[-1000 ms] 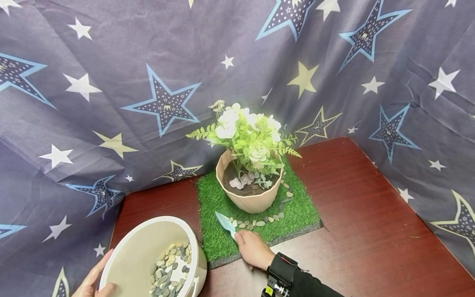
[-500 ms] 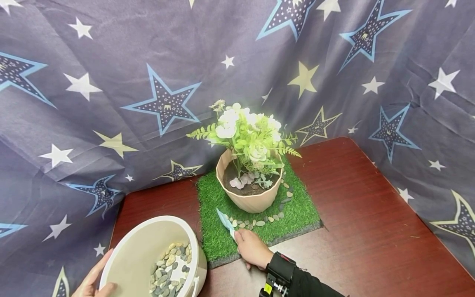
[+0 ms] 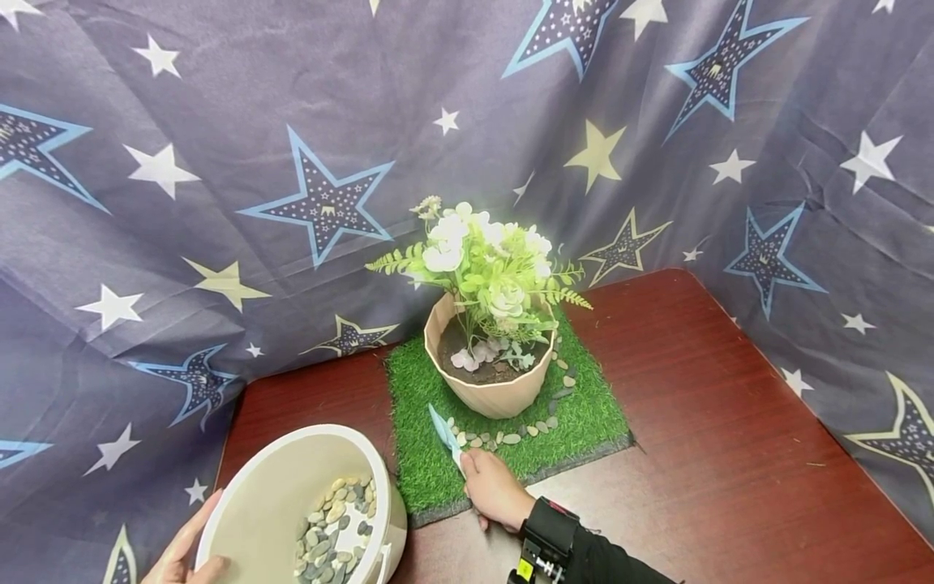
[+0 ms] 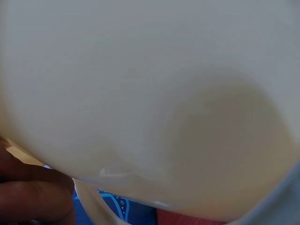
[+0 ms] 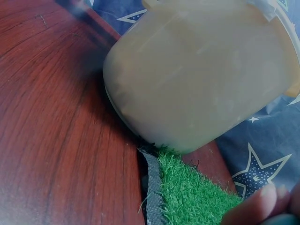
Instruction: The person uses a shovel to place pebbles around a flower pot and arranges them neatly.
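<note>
With the faceted beige flowerpot serving as the hub of the clock in the head view, a person's left hand is showing far out at 8 o'clock, gripping the rim of a round cream-coloured bucket, its thumb lying inside and its fingers outside. The bucket is sitting at 8 o'clock, its pale wall filling most of the left wrist view, and grey and tan pebbles are lying inside, gathering toward its own 4 o'clock side. Just beside it, a mat of green artificial grass is covering part of a reddish-brown wooden tabletop. At 7 o'clock, a small pale-blue trowel is pointing its blade toward 11 o'clock, next to the end of a row of grey and tan stones; I cannot tell whether they are touching. The flowerpot is standing upright on the mat, holding brown soil and a leafy plant with white flowers. At 6 o'clock, the right hand is gripping the trowel's handle, a black sleeve trailing off toward 5 o'clock. The stone row is curving over the grass from 7 round to 3 o'clock. At 12 o'clock, a grey-purple star-printed curtain is hanging.
</note>
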`<action>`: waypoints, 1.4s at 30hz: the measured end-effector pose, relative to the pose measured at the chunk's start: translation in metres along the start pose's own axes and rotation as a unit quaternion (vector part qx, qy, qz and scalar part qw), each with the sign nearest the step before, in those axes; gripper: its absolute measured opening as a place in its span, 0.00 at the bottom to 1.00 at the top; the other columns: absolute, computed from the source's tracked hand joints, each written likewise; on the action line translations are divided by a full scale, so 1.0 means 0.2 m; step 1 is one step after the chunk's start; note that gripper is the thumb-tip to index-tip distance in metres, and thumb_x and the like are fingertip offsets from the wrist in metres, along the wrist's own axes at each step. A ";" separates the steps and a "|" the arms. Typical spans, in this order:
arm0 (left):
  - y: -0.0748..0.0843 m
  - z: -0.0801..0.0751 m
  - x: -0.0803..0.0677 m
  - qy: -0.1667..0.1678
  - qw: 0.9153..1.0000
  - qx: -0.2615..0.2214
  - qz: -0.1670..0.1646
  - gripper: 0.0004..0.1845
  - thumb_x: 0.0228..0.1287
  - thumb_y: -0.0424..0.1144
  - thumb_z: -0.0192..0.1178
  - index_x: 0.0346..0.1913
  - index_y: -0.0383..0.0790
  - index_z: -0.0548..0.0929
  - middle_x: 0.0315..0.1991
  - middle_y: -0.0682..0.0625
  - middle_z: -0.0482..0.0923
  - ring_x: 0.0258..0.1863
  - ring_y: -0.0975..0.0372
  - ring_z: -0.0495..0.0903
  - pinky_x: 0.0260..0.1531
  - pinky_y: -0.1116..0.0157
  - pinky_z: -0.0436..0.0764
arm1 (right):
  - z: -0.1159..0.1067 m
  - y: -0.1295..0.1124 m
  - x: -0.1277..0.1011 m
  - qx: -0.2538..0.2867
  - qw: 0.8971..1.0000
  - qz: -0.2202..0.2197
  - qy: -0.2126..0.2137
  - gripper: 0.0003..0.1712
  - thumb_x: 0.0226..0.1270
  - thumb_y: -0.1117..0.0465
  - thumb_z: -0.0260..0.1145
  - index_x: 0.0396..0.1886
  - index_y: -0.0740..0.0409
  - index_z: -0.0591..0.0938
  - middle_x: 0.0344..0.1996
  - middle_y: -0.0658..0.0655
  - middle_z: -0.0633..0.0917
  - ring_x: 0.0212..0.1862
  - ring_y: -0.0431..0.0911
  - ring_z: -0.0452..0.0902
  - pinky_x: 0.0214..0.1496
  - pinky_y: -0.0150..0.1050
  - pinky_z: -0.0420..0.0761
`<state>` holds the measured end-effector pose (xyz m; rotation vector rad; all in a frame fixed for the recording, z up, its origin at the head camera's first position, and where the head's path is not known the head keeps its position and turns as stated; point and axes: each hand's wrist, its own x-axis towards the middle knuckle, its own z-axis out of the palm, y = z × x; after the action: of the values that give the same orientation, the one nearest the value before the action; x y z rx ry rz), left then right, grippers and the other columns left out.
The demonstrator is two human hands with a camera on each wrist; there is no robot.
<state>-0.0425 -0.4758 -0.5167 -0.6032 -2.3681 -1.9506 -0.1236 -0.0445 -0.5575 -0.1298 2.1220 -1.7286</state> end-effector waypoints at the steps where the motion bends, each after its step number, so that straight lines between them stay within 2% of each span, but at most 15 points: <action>1: 0.00 0.00 0.00 -0.005 1.000 -0.005 -0.004 0.56 0.51 0.01 0.40 0.83 0.44 0.56 0.66 0.68 0.76 0.49 0.73 0.84 0.36 0.74 0.85 | 0.00 0.00 0.00 0.000 1.000 -0.001 0.001 0.19 0.84 0.59 0.48 0.39 0.69 0.78 0.20 0.56 0.78 0.04 0.36 0.65 0.05 0.34 0.67; 7: 0.01 -0.02 0.00 -0.026 0.998 -0.048 -0.036 0.57 0.55 0.03 0.37 0.84 0.53 0.55 0.66 0.68 0.77 0.49 0.71 0.85 0.36 0.71 0.87 | 0.00 -0.01 -0.01 0.001 1.000 -0.003 -0.005 0.20 0.85 0.59 0.47 0.39 0.69 0.78 0.18 0.54 0.77 0.04 0.36 0.65 0.04 0.33 0.66; 16: 0.03 -0.02 -0.01 -0.002 0.996 -0.045 -0.072 0.56 0.59 0.05 0.39 0.83 0.59 0.57 0.62 0.69 0.80 0.47 0.70 0.86 0.34 0.69 0.87 | -0.01 -0.07 -0.05 -0.074 0.997 -0.030 -0.003 0.19 0.85 0.57 0.47 0.38 0.63 0.79 0.15 0.48 0.74 0.04 0.36 0.66 0.05 0.35 0.67; 20: 0.02 -0.01 -0.01 0.002 0.996 -0.049 -0.070 0.56 0.57 0.04 0.39 0.83 0.57 0.57 0.64 0.70 0.78 0.48 0.71 0.85 0.35 0.70 0.87 | -0.02 -0.10 -0.07 -0.109 0.993 -0.045 -0.002 0.17 0.85 0.56 0.48 0.37 0.57 0.78 0.15 0.46 0.72 0.04 0.36 0.66 0.09 0.34 0.70; 23: 0.02 -0.01 -0.02 0.008 0.996 -0.047 -0.075 0.56 0.57 0.04 0.40 0.82 0.59 0.59 0.64 0.71 0.78 0.48 0.71 0.85 0.36 0.70 0.87 | -0.03 -0.15 -0.09 -0.149 0.986 -0.079 0.003 0.15 0.84 0.55 0.49 0.34 0.53 0.76 0.17 0.44 0.69 0.11 0.32 0.63 0.17 0.31 0.68; 26: 0.02 -0.01 -0.02 0.020 0.996 -0.040 -0.081 0.57 0.57 0.05 0.41 0.81 0.62 0.62 0.62 0.71 0.79 0.46 0.71 0.86 0.34 0.70 0.87 | -0.04 -0.22 -0.11 -0.195 0.972 -0.128 0.012 0.15 0.84 0.54 0.50 0.33 0.50 0.74 0.19 0.42 0.65 0.17 0.35 0.59 0.22 0.30 0.61; 30: 0.00 -0.01 -0.01 0.008 0.998 -0.046 -0.051 0.57 0.54 0.03 0.40 0.82 0.56 0.61 0.65 0.69 0.78 0.48 0.71 0.86 0.37 0.72 0.87 | -0.05 -0.35 -0.13 -0.248 0.950 -0.188 0.016 0.14 0.85 0.52 0.48 0.36 0.46 0.75 0.18 0.40 0.64 0.20 0.36 0.59 0.23 0.30 0.61; 33: 0.00 -0.01 0.00 -0.004 0.998 -0.047 -0.030 0.58 0.52 0.02 0.38 0.83 0.52 0.59 0.67 0.68 0.76 0.50 0.72 0.85 0.40 0.74 0.86 | -0.05 -0.48 -0.14 -0.294 0.924 -0.243 0.006 0.15 0.85 0.50 0.47 0.42 0.45 0.79 0.19 0.39 0.67 0.22 0.34 0.64 0.25 0.28 0.64; 34: 0.00 0.00 0.00 0.000 0.999 -0.043 -0.031 0.58 0.51 0.02 0.39 0.83 0.52 0.59 0.67 0.68 0.77 0.50 0.72 0.85 0.39 0.74 0.86 | -0.05 -0.52 -0.13 -0.314 0.911 -0.268 0.003 0.15 0.85 0.50 0.47 0.43 0.44 0.79 0.20 0.38 0.68 0.22 0.34 0.65 0.25 0.27 0.65; 36: 0.00 0.00 -0.01 0.025 0.999 -0.021 -0.042 0.58 0.51 0.03 0.41 0.82 0.55 0.62 0.64 0.70 0.78 0.47 0.73 0.85 0.37 0.74 0.86 | -0.03 -0.61 -0.12 -0.364 0.876 -0.317 -0.004 0.13 0.84 0.49 0.50 0.43 0.44 0.80 0.21 0.38 0.71 0.23 0.32 0.67 0.24 0.26 0.65; 39: -0.01 0.01 -0.01 0.055 0.997 0.001 -0.058 0.57 0.52 0.04 0.43 0.80 0.58 0.66 0.60 0.72 0.80 0.43 0.73 0.85 0.33 0.73 0.85 | 0.02 -0.74 -0.08 -0.459 0.802 -0.381 -0.007 0.10 0.81 0.47 0.56 0.41 0.41 0.81 0.23 0.38 0.76 0.23 0.32 0.69 0.21 0.27 0.64; 42: -0.01 0.00 -0.01 0.050 0.998 0.017 -0.047 0.57 0.51 0.04 0.44 0.80 0.56 0.65 0.61 0.72 0.78 0.44 0.74 0.84 0.34 0.74 0.85 | 0.11 -0.83 -0.04 -0.547 0.720 -0.426 -0.019 0.08 0.76 0.44 0.61 0.41 0.38 0.83 0.24 0.37 0.79 0.23 0.32 0.69 0.20 0.29 0.64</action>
<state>-0.0410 -0.4774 -0.5193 -0.3899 -2.4049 -1.9239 -0.1371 -0.1013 -0.3993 -1.6400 2.9577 -0.3927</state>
